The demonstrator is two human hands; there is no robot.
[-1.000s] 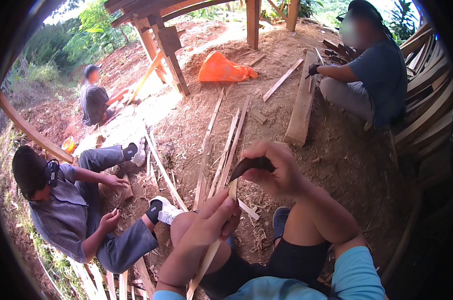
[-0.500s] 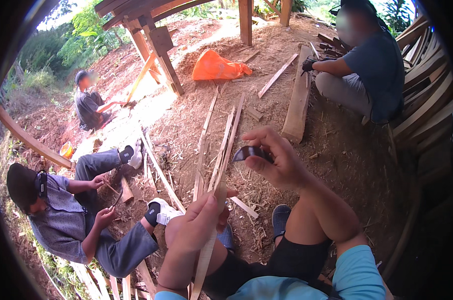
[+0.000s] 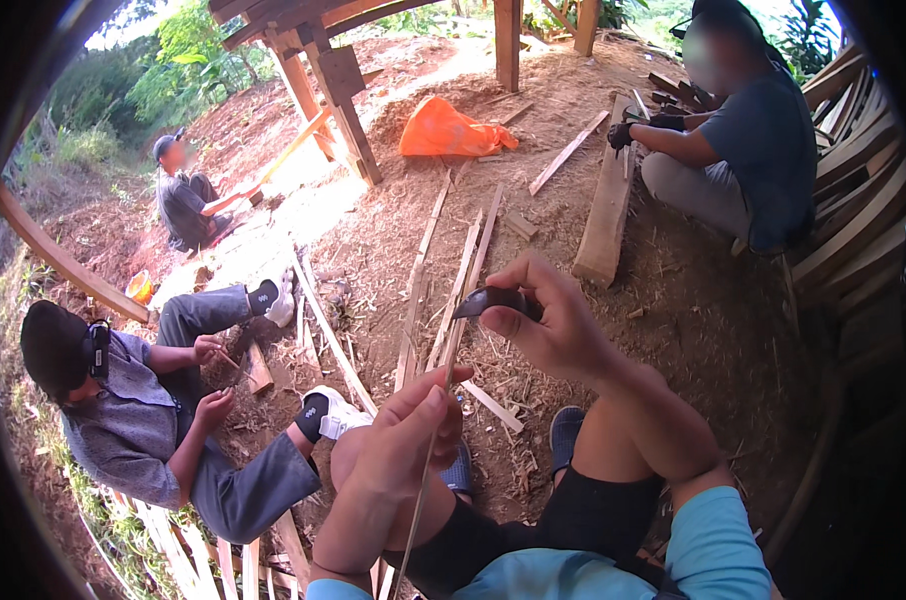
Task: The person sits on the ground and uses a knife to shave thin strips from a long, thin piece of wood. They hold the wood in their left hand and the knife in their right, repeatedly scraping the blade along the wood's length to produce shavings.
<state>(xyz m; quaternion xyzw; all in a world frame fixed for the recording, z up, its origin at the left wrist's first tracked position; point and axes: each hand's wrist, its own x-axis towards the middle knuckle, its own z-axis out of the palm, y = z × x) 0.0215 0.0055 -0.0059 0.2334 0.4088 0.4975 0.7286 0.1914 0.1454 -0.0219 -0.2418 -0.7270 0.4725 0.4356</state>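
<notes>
My left hand (image 3: 410,425) is clamped on a thin wooden strip (image 3: 419,500), fingers and thumb closed around it, edge-on to me and running down between my thighs. Right hand (image 3: 553,318) has a dark curved blade (image 3: 493,299) pinched between thumb and fingers, tip pointing left, just above the strip's upper end, apart from it. Loose wood strips (image 3: 410,320) lie on the ground beyond.
</notes>
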